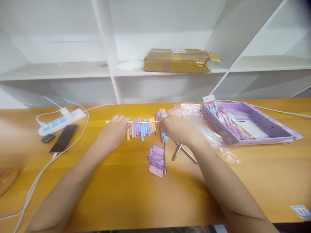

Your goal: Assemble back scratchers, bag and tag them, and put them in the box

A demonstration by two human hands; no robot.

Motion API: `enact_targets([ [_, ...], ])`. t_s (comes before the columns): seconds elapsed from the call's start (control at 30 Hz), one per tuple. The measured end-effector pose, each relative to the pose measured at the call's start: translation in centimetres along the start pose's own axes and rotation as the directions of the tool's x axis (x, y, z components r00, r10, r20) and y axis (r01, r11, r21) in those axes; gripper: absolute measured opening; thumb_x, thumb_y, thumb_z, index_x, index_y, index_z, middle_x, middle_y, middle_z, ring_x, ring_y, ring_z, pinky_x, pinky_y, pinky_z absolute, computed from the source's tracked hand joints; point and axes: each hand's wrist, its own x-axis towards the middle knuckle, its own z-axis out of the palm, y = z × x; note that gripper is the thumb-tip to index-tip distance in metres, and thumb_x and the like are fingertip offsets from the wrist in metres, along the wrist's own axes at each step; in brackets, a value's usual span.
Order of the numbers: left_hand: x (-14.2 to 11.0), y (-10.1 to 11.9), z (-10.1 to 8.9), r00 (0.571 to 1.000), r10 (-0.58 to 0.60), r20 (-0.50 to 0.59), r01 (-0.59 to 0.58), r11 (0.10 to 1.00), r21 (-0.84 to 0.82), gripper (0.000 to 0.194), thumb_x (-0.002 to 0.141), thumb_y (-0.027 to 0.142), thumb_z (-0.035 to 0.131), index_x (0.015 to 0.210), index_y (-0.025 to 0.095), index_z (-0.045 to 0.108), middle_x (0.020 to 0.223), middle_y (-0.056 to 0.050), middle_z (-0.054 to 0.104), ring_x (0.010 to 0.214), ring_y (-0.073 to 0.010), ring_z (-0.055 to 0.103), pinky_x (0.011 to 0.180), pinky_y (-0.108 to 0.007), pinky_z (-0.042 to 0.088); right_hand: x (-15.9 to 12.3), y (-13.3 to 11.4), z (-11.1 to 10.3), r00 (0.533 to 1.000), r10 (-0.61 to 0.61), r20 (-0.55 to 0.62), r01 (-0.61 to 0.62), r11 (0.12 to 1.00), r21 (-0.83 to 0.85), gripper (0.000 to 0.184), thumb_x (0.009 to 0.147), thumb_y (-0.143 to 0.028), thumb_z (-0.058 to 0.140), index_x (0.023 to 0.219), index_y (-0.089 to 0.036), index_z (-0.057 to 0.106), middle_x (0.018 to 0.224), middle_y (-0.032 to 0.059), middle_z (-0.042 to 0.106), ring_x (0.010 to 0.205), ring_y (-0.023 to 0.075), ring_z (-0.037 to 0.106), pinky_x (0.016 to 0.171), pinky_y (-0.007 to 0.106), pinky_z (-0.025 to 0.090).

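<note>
Both hands hold a thin yellow-ended metal rod level, which looks like a back scratcher. My left hand is closed round its left part, with a yellow tip sticking out past the fist. My right hand grips the other end and hides most of it. Just below the rod lies a row of yellow, purple and blue handles. Near my right hand are a blue claw-headed metal rod, more claw heads and loose metal tubes. A small pile of pink and purple cards lies nearer to me.
At the right, a purple box holds wrapped pastel pieces, with crumpled clear plastic beside it. At left are a power strip, a phone, a black case and white cables. A taped parcel sits on the shelf.
</note>
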Motion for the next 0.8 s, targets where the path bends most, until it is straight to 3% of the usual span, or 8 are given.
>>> enact_targets([
  [0.07,-0.1,0.2,-0.5,1.000,0.023,-0.010,-0.023,1.000,0.019,0.032,0.115,0.030,0.040,0.113,0.020,0.071,0.107,-0.011,0.073,0.100,-0.0296,0.061,0.088,-0.042,0.049,-0.1,0.2,-0.2,1.000,-0.021,-0.019,0.021,1.000,0.021,0.037,0.116,-0.037,0.038,0.099,-0.021,0.067,0.089,0.0097,0.073,0.073,0.0228,0.065,0.067,0.033,0.030],
  [0.33,-0.7,0.3,-3.0,0.973,0.001,-0.231,0.015,0.998,0.069,0.018,0.104,0.023,0.049,0.091,0.024,0.062,0.089,-0.006,0.069,0.087,-0.0269,0.058,0.078,-0.040,0.044,-0.3,0.4,-0.2,0.959,-0.148,-0.244,0.194,0.965,0.178,0.033,0.115,-0.037,0.039,0.091,-0.021,0.057,0.081,0.0042,0.067,0.065,0.0162,0.050,0.064,0.031,0.023],
  [0.4,-0.8,0.0,-3.5,0.963,0.008,-0.270,0.011,0.997,0.072,0.017,0.102,0.022,0.049,0.089,0.025,0.059,0.086,-0.005,0.067,0.086,-0.0268,0.058,0.078,-0.041,0.043,-0.4,0.4,-0.1,0.930,-0.173,-0.326,0.245,0.950,0.194,0.036,0.115,-0.041,0.039,0.091,-0.022,0.057,0.080,0.0034,0.067,0.064,0.0163,0.049,0.065,0.031,0.024],
  [0.57,-0.8,0.0,-5.0,0.943,0.021,-0.333,-0.024,1.000,-0.004,0.016,0.101,0.022,0.049,0.087,0.025,0.056,0.079,-0.002,0.061,0.077,-0.0218,0.054,0.073,-0.037,0.041,-0.6,0.4,-0.1,0.802,-0.209,-0.559,0.382,0.900,0.211,0.053,0.117,-0.056,0.033,0.090,-0.023,0.065,0.078,0.0030,0.067,0.069,0.0173,0.055,0.069,0.030,0.032],
  [0.63,-0.9,-0.5,-5.8,0.939,0.017,-0.344,-0.014,1.000,0.011,0.015,0.100,0.023,0.050,0.086,0.025,0.055,0.077,-0.001,0.060,0.077,-0.0211,0.051,0.072,-0.036,0.040,-0.6,1.4,-0.5,0.775,-0.174,-0.607,0.376,0.899,0.224,0.053,0.116,-0.056,0.036,0.088,-0.024,0.067,0.079,0.0031,0.068,0.072,0.0174,0.057,0.072,0.031,0.035],
  [0.7,-1.1,-2.2,-6.9,0.919,-0.026,-0.394,0.057,0.996,0.066,0.014,0.098,0.025,0.052,0.084,0.025,0.055,0.075,-0.001,0.059,0.078,-0.0217,0.049,0.073,-0.036,0.039,-0.8,4.0,-1.0,0.735,-0.080,-0.673,0.345,0.899,0.270,0.047,0.113,-0.055,0.045,0.088,-0.024,0.070,0.081,0.0039,0.069,0.074,0.0176,0.057,0.074,0.032,0.038],
  [0.77,-1.9,-5.6,-8.2,0.847,-0.092,-0.524,0.178,0.977,0.116,0.011,0.089,0.027,0.056,0.079,0.025,0.052,0.073,-0.002,0.055,0.078,-0.0228,0.045,0.072,-0.037,0.035,-1.2,8.1,-1.3,0.657,0.089,-0.748,0.305,0.877,0.372,0.037,0.106,-0.052,0.053,0.091,-0.024,0.072,0.084,0.0056,0.069,0.074,0.0181,0.055,0.074,0.034,0.040],
  [0.8,-2.6,-7.8,-8.9,0.799,-0.111,-0.591,0.233,0.963,0.134,0.013,0.082,0.027,0.058,0.076,0.025,0.047,0.072,-0.002,0.051,0.078,-0.0231,0.042,0.073,-0.038,0.033,-1.5,10.6,-1.4,0.591,0.213,-0.778,0.284,0.848,0.447,0.035,0.103,-0.051,0.054,0.091,-0.024,0.072,0.080,0.0059,0.066,0.069,0.0180,0.051,0.070,0.035,0.039],
])
